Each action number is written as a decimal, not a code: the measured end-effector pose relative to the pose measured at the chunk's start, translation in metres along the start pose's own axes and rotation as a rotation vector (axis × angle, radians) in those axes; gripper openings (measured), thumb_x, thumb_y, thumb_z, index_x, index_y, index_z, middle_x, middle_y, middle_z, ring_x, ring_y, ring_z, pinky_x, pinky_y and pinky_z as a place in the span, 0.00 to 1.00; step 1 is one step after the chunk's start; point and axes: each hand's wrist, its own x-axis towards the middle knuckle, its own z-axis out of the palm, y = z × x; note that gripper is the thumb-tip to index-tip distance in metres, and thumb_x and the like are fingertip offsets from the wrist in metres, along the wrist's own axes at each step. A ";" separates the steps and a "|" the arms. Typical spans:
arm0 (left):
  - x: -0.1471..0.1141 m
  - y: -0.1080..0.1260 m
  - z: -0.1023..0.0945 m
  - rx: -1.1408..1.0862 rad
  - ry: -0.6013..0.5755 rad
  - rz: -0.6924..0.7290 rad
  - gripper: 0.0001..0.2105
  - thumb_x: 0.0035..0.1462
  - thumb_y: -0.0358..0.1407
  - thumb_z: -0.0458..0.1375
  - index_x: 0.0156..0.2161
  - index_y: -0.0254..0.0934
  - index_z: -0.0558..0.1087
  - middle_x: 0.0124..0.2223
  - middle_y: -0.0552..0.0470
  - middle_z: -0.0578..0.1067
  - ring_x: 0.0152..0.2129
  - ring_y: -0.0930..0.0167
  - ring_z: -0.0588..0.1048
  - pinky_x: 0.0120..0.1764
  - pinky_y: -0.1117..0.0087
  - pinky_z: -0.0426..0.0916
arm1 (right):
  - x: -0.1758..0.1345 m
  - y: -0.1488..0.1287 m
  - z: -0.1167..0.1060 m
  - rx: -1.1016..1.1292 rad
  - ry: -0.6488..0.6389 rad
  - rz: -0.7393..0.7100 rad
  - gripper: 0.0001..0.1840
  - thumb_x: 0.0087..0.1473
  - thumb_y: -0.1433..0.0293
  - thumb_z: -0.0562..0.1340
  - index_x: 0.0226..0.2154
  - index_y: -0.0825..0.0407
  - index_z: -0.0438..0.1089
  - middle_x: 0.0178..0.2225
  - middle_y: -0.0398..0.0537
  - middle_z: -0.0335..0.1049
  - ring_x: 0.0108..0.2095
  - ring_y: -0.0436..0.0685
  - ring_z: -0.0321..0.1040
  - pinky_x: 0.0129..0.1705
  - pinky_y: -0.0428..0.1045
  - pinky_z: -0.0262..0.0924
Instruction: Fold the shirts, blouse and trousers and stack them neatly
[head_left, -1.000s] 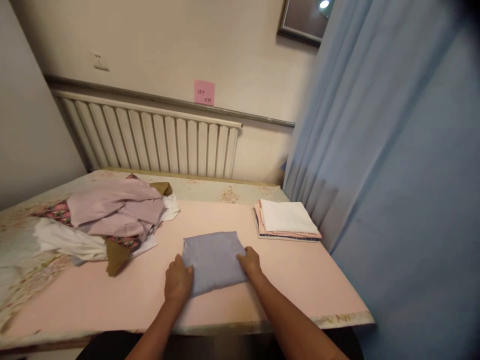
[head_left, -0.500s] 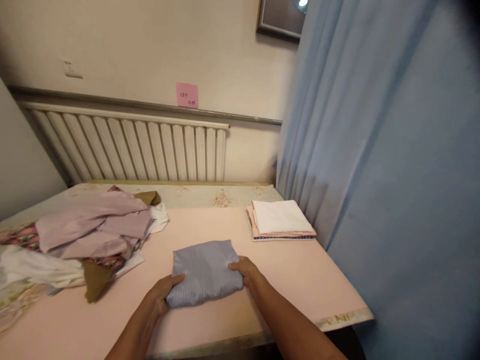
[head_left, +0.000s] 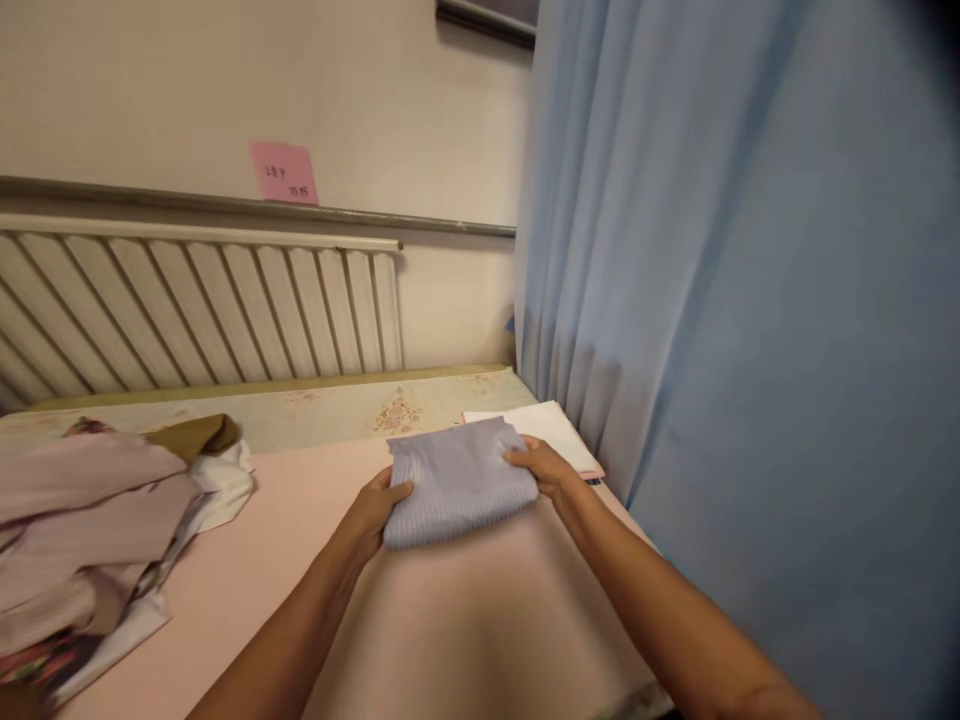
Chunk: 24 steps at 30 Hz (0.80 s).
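A folded blue-grey ribbed garment [head_left: 461, 485] is held up above the pink-covered table. My left hand [head_left: 380, 503] grips its left side, thumb on top and fingers underneath. On the opposite side, my right hand [head_left: 541, 464] pinches the garment the same way. Just behind it lies a stack of folded cloths with a white one [head_left: 559, 430] on top, partly hidden by the garment and my right hand.
A loose heap of clothes [head_left: 97, 520], mauve, olive, white and floral, lies on the left of the table [head_left: 292, 500]. A radiator [head_left: 225, 310] runs along the wall behind. A blue curtain [head_left: 712, 300] hangs at the right edge. A pink note [head_left: 283, 172] is on the wall.
Both hands have carried the folded garment away from me and to the right, towards the folded stack. The camera view has turned to the right.
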 end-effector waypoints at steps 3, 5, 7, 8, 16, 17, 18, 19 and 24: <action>0.049 0.014 0.046 -0.055 -0.036 0.080 0.27 0.41 0.38 0.63 0.49 0.32 0.71 0.42 0.44 0.79 0.34 0.65 0.77 0.35 0.67 0.70 | 0.031 -0.027 -0.046 -0.050 0.066 -0.060 0.25 0.29 0.66 0.73 0.34 0.55 0.72 0.27 0.43 0.74 0.27 0.52 0.68 0.31 0.47 0.62; 0.081 0.021 0.074 -0.089 -0.053 0.118 0.26 0.40 0.35 0.62 0.49 0.31 0.70 0.42 0.45 0.78 0.33 0.67 0.76 0.35 0.69 0.70 | 0.052 -0.041 -0.076 -0.079 0.115 -0.094 0.24 0.31 0.66 0.73 0.34 0.55 0.72 0.27 0.43 0.74 0.27 0.52 0.68 0.31 0.47 0.62; 0.111 0.024 0.098 -0.100 -0.067 0.141 0.26 0.41 0.33 0.61 0.49 0.32 0.70 0.43 0.47 0.78 0.33 0.69 0.76 0.36 0.71 0.69 | 0.071 -0.051 -0.104 -0.105 0.166 -0.124 0.23 0.33 0.66 0.72 0.36 0.55 0.72 0.28 0.44 0.74 0.28 0.52 0.68 0.32 0.46 0.62; 0.124 0.024 0.108 -0.100 -0.071 0.148 0.25 0.42 0.33 0.60 0.49 0.33 0.70 0.43 0.48 0.78 0.34 0.70 0.76 0.37 0.71 0.69 | 0.079 -0.053 -0.117 -0.118 0.192 -0.136 0.23 0.34 0.65 0.72 0.37 0.55 0.72 0.29 0.44 0.74 0.28 0.52 0.68 0.32 0.47 0.62; 0.165 -0.049 0.152 0.003 -0.001 -0.026 0.18 0.47 0.34 0.61 0.45 0.32 0.72 0.38 0.46 0.79 0.28 0.70 0.76 0.33 0.69 0.70 | 0.089 0.013 -0.184 -0.256 0.385 -0.043 0.15 0.34 0.68 0.69 0.30 0.55 0.71 0.21 0.41 0.70 0.23 0.52 0.66 0.29 0.48 0.61; 0.165 -0.057 0.153 0.019 0.007 -0.056 0.17 0.48 0.34 0.61 0.45 0.32 0.72 0.37 0.46 0.79 0.27 0.70 0.76 0.32 0.69 0.70 | 0.087 0.023 -0.187 -0.277 0.404 -0.023 0.14 0.34 0.69 0.68 0.28 0.55 0.71 0.20 0.41 0.70 0.22 0.52 0.65 0.28 0.48 0.61; 0.165 -0.063 0.153 0.031 0.014 -0.077 0.16 0.48 0.33 0.61 0.44 0.32 0.72 0.36 0.46 0.79 0.27 0.70 0.76 0.32 0.69 0.70 | 0.086 0.031 -0.189 -0.297 0.422 -0.009 0.13 0.34 0.70 0.67 0.28 0.55 0.71 0.20 0.41 0.70 0.22 0.52 0.64 0.27 0.48 0.61; 0.166 -0.067 0.153 0.040 0.018 -0.092 0.16 0.48 0.32 0.60 0.45 0.32 0.71 0.37 0.46 0.79 0.27 0.70 0.76 0.31 0.69 0.70 | 0.085 0.036 -0.190 -0.319 0.437 -0.001 0.12 0.35 0.70 0.66 0.28 0.55 0.71 0.21 0.41 0.70 0.22 0.52 0.64 0.27 0.47 0.60; 0.170 -0.062 0.151 0.064 0.027 -0.123 0.15 0.51 0.29 0.58 0.46 0.33 0.70 0.39 0.45 0.78 0.27 0.71 0.76 0.31 0.71 0.70 | 0.088 0.032 -0.189 -0.467 0.490 -0.014 0.14 0.40 0.70 0.62 0.34 0.55 0.72 0.25 0.41 0.72 0.24 0.52 0.66 0.29 0.46 0.60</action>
